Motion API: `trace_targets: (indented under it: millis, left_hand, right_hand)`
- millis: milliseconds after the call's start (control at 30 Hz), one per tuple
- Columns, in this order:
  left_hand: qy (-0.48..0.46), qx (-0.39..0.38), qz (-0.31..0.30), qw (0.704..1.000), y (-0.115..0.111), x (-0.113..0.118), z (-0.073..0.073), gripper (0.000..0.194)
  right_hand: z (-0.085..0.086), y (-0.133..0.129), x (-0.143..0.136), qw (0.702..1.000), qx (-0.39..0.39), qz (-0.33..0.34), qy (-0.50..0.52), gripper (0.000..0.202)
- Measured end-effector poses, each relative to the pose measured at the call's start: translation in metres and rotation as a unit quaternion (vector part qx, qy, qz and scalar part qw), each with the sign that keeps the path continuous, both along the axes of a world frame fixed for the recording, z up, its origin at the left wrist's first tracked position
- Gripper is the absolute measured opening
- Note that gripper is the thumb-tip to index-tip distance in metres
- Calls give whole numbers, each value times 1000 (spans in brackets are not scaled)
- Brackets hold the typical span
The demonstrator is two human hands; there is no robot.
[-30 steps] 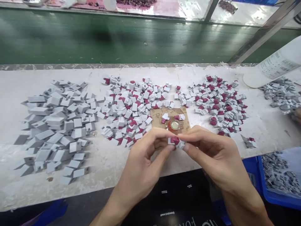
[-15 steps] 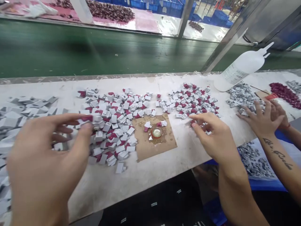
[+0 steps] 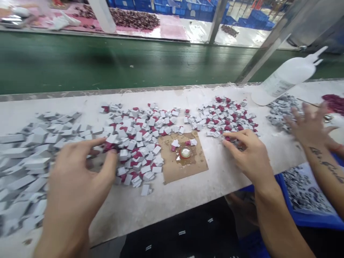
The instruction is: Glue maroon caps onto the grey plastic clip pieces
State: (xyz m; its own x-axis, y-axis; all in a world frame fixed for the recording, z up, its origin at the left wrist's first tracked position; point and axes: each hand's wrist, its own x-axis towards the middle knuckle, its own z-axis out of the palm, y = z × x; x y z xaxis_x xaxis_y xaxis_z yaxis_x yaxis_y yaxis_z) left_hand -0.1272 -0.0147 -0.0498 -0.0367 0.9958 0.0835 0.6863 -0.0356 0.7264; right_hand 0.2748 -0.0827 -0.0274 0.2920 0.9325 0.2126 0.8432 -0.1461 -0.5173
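My left hand (image 3: 77, 175) pinches a grey and dark red piece (image 3: 109, 144) between thumb and fingertips, at the left edge of a pile of grey-and-red pieces (image 3: 139, 136). My right hand (image 3: 249, 154) has thumb and index finger nearly together at the front of a second pile of such pieces (image 3: 228, 114); what it grips is too small to make out. Between my hands lies a brown card (image 3: 172, 168) with a wet patch, a small round cap (image 3: 185, 152) and two grey-and-red pieces (image 3: 175, 144) (image 3: 191, 142).
Plain grey pieces (image 3: 34, 143) spread at the left. A white squeeze bottle (image 3: 287, 79) leans at the back right, beside a metal post (image 3: 258, 53). A co-worker's tattooed arm (image 3: 322, 157) reaches in at the right, above a blue bin (image 3: 292, 215). Behind runs a green belt (image 3: 150, 64).
The view has shifted, so the table's contents sit further right. My left hand, with its piece, is now closer to the pile's left edge. The co-worker's hands have moved slightly.
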Motion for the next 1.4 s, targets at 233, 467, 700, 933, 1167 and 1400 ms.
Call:
trace_targets:
  millis: [233,467,700,933,1167,1400]
  left_hand:
    - [94,18,57,994,-40,14,21,36]
    - [209,60,140,966,-75,-24,30,26]
    - [286,31,167,943,-100,-45,16,30]
    - [284,30,172,943,-87,-32,17,23]
    - [160,50,86,982,-92,-20,20,16]
    - [96,-13,31,995,-109,-10,0,15]
  right_hand:
    - [5,-23,-29,990,-13,94,100,23]
    - [-19,-27,-43,989,-40,124,67,50]
    - [-22,-34,-36,994,-49,75,70,58]
    - [-18,-31,-27,979,-32,176,102,31]
    - [-16,-35,-35,980,-77,77,169,27]
    - [-11,-35,-29,975,-90,96,177,17]
